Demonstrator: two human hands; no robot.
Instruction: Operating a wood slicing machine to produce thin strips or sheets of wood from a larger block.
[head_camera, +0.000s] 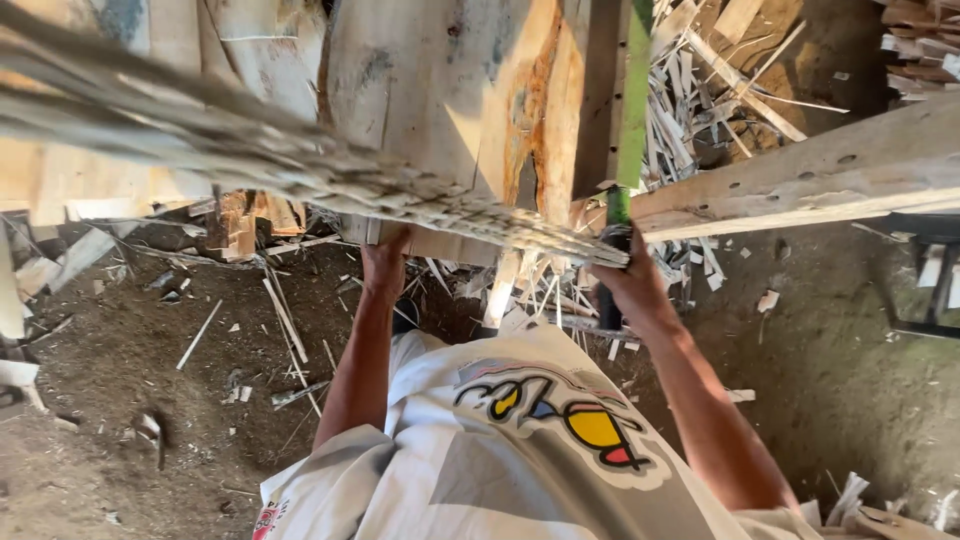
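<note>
Below the pale rough-sawn wooden slab (440, 110), left hand (384, 262) grips its lower edge. Right hand (628, 280) is clamped on a black-handled green bar (632, 120); best kept steady beside the slab.

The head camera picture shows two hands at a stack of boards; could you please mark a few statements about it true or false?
1. The left hand grips the bottom edge of a pale wooden board. True.
2. The right hand is empty. False: it grips a dark handle below a green bar.
3. The ground is bare concrete. False: it is dirt strewn with wood offcuts.
4. The person wears a white shirt. True.
</note>
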